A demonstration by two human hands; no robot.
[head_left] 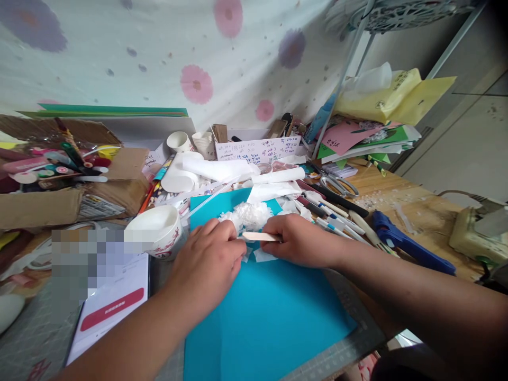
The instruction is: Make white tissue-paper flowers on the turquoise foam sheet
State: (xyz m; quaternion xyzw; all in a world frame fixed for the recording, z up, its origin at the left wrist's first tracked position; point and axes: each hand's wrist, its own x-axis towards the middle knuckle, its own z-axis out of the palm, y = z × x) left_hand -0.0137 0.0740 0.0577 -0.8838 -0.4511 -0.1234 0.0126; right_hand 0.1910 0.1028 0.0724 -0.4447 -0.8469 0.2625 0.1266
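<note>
In the head view a blue sheet of paper (270,317) lies in front of me, with a heap of crumpled white tissue paper (256,214) near its far end. My right hand (297,241) is closed round a flat wooden stick (254,236), whose rounded end points left, just in front of the tissue. Close to that tip, my left hand (214,251) rests at the tissue's left side, fingers curled together. What its fingertips pinch, if anything, is hidden. Small white paper scraps (264,255) lie on the sheet below the stick.
At left stand a paper cup (156,233), a phone (113,307) and a cardboard box (39,209) of pens. Scissors (337,185), several markers (341,222) and a blue-handled tool (413,243) lie at right. White paper rolls (278,175) lie behind the sheet; a grey cutting mat (357,301) is underneath.
</note>
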